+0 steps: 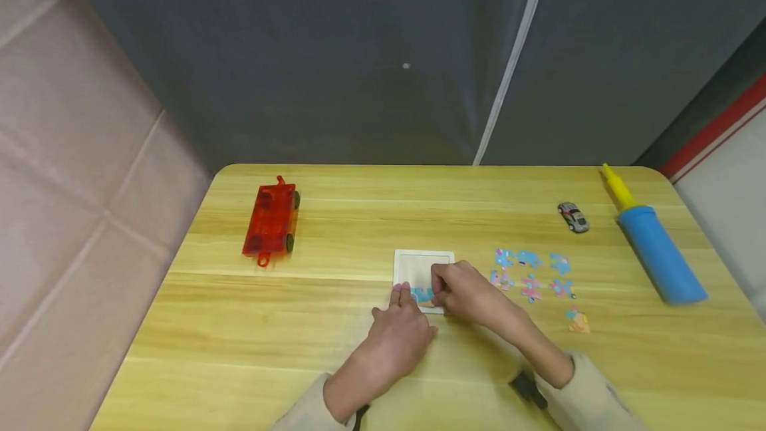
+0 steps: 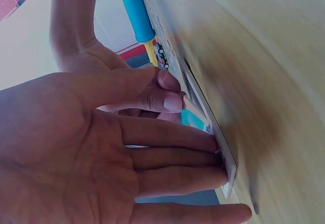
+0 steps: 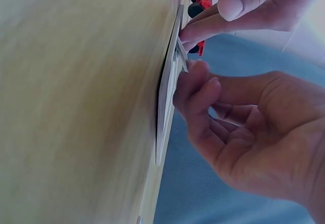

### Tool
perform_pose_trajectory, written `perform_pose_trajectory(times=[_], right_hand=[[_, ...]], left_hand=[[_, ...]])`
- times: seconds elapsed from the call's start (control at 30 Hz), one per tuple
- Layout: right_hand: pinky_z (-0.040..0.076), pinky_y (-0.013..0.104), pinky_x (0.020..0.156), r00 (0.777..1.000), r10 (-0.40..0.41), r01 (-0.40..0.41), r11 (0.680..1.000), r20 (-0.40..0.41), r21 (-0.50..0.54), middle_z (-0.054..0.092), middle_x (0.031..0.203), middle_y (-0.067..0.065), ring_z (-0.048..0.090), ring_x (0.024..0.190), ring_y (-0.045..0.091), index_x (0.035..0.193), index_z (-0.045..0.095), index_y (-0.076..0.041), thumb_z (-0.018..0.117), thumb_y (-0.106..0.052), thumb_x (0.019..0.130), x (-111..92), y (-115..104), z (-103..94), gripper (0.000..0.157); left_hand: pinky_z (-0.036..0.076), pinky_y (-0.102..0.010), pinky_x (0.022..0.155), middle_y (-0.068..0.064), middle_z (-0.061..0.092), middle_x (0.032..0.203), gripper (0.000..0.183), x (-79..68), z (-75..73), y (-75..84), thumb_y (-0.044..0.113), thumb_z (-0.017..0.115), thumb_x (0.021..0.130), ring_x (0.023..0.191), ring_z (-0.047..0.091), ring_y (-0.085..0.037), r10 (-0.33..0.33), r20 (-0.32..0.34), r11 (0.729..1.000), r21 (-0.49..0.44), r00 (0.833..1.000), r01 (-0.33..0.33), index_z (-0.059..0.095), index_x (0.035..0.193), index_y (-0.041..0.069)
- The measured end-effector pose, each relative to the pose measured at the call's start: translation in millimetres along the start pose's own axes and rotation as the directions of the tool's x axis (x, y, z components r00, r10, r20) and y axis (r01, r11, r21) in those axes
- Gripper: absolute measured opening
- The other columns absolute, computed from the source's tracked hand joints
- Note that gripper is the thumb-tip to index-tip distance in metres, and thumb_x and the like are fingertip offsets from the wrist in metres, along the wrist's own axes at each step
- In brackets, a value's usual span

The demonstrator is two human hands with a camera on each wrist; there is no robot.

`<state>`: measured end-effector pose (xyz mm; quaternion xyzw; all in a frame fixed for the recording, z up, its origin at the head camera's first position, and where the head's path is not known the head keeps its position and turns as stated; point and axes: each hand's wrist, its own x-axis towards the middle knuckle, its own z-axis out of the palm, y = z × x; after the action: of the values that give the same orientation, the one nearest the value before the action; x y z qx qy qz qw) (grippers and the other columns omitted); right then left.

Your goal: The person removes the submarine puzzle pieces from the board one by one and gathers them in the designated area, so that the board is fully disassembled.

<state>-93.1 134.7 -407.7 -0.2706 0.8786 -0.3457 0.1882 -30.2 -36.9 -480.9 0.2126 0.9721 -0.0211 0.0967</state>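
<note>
A small square puzzle tray [image 1: 427, 253] with a pale rim lies on the table in the head view. My left hand [image 1: 399, 338] rests straight fingers on its lower left part, over a blue puzzle piece there. From the right, my right hand [image 1: 469, 292] pinches a puzzle piece [image 2: 194, 116] with a blue face, between thumb and index finger. In the right wrist view that piece [image 3: 182, 55] is tilted, its low edge close to the tray. Fingers of both hands hide part of the tray's lower row.
Several loose puzzle pieces [image 1: 530, 288] lie right of the tray. Farther right are a small toy car [image 1: 573, 217] and a blue hand pump [image 1: 663, 255] with a yellow nozzle. A red toy wagon [image 1: 271, 219] stands at the left. A grey partition [image 1: 335, 85] rises behind the table.
</note>
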Motion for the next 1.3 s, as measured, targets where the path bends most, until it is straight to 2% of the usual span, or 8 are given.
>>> perform_pose_trajectory(times=[0.33, 0.43, 0.57, 0.7, 0.9, 0.97, 1.17, 1.3], right_hand=[[0.045, 0.020, 0.055, 1.000, 0.011, -0.012, 0.999, 0.018, 0.042, 0.064, 0.068, 0.000, 0.059, 0.055, 0.005, 0.080, 0.058, -0.006, 0.071, 0.013, 0.096, -3.7, 4.2, -5.9, 0.028], [0.046, 0.020, 0.056, 1.000, 0.011, -0.012, 0.999, 0.023, 0.038, 0.065, 0.069, -0.001, 0.060, 0.055, 0.005, 0.081, 0.059, -0.007, 0.073, 0.010, 0.097, -5.1, 5.2, -8.1, 0.027], [0.047, 0.021, 0.058, 0.999, 0.030, -0.031, 0.998, 0.024, 0.047, 0.067, 0.070, 0.001, 0.062, 0.057, 0.008, 0.082, 0.061, -0.006, 0.075, 0.006, 0.098, -12.5, 9.3, -17.0, 0.025], [0.047, 0.021, 0.057, 0.995, 0.100, -0.101, 0.993, 0.020, 0.066, 0.067, 0.070, 0.002, 0.062, 0.060, 0.011, 0.084, 0.062, -0.006, 0.074, 0.005, 0.100, -27.9, 18.8, -29.6, 0.023], [0.048, 0.023, 0.059, 0.989, 0.149, -0.149, 0.987, -0.003, 0.055, 0.066, 0.075, 0.000, 0.060, 0.063, 0.011, 0.083, 0.063, -0.008, 0.069, 0.010, 0.100, -59.3, 44.6, -51.7, 0.025], [0.049, 0.023, 0.060, 0.987, 0.157, -0.157, 0.986, -0.012, 0.051, 0.066, 0.077, 0.000, 0.060, 0.064, 0.011, 0.083, 0.064, -0.008, 0.067, 0.012, 0.099, -68.8, 53.3, -57.8, 0.026], [0.052, 0.025, 0.060, 0.979, 0.202, -0.202, 0.978, -0.007, 0.059, 0.066, 0.086, 0.003, 0.060, 0.065, 0.011, 0.082, 0.065, -0.007, 0.063, 0.015, 0.098, -86.8, 73.5, -67.6, 0.027], [0.047, 0.025, 0.056, 0.968, 0.251, -0.252, 0.967, 0.007, 0.027, 0.064, 0.078, 0.001, 0.056, 0.063, 0.013, 0.082, 0.065, -0.007, 0.062, 0.013, 0.100, -93.2, 81.2, -70.8, 0.027]], left_hand=[[0.066, -0.063, 0.083, -0.030, 0.056, 0.159, 0.074, -2.2, -4.6, 2.9, 0.058, 0.058, 0.110, 0.147, 0.059, -0.041, -0.012, -0.002, 0.999, 0.044, 1.000, 0.012, 0.070, 0.141, -0.007], [0.067, -0.058, 0.084, -0.033, 0.057, 0.156, 0.066, -8.0, -21.7, 4.5, 0.051, 0.062, 0.110, 0.145, 0.060, -0.042, 0.005, -0.004, 0.999, 0.042, 1.000, -0.005, 0.071, 0.137, -0.009], [0.066, -0.043, 0.093, -0.038, 0.058, 0.151, 0.046, -20.8, -62.7, 9.5, 0.026, 0.071, 0.106, 0.142, 0.062, -0.045, 0.028, 0.010, 0.998, 0.047, 1.000, -0.029, 0.073, 0.129, -0.014], [0.062, -0.036, 0.101, -0.040, 0.055, 0.153, 0.041, -28.9, -81.0, 11.9, 0.011, 0.071, 0.102, 0.146, 0.058, -0.048, 0.024, 0.038, 0.999, 0.027, 0.999, -0.025, 0.069, 0.131, -0.019], [0.054, -0.035, 0.113, -0.039, 0.048, 0.160, 0.052, -37.2, -77.4, 13.3, 0.007, 0.066, 0.104, 0.152, 0.050, -0.050, 0.023, 0.055, 0.999, 0.048, 0.998, -0.026, 0.055, 0.147, -0.020], [0.051, -0.037, 0.116, -0.040, 0.044, 0.163, 0.056, -37.6, -75.5, 13.5, 0.005, 0.065, 0.103, 0.155, 0.045, -0.051, 0.009, 0.060, 1.000, 0.017, 0.998, -0.010, 0.050, 0.151, -0.020], [0.047, -0.041, 0.121, -0.041, 0.038, 0.165, 0.062, -37.3, -72.8, 12.7, 0.004, 0.068, 0.101, 0.157, 0.041, -0.052, -0.011, 0.086, 1.000, -0.017, 0.996, 0.013, 0.045, 0.154, -0.021], [0.050, -0.040, 0.119, -0.041, 0.041, 0.164, 0.059, -37.1, -71.4, 11.1, 0.006, 0.068, 0.102, 0.156, 0.043, -0.052, 0.000, 0.074, 1.000, 0.015, 0.997, -0.001, 0.049, 0.152, -0.020]])
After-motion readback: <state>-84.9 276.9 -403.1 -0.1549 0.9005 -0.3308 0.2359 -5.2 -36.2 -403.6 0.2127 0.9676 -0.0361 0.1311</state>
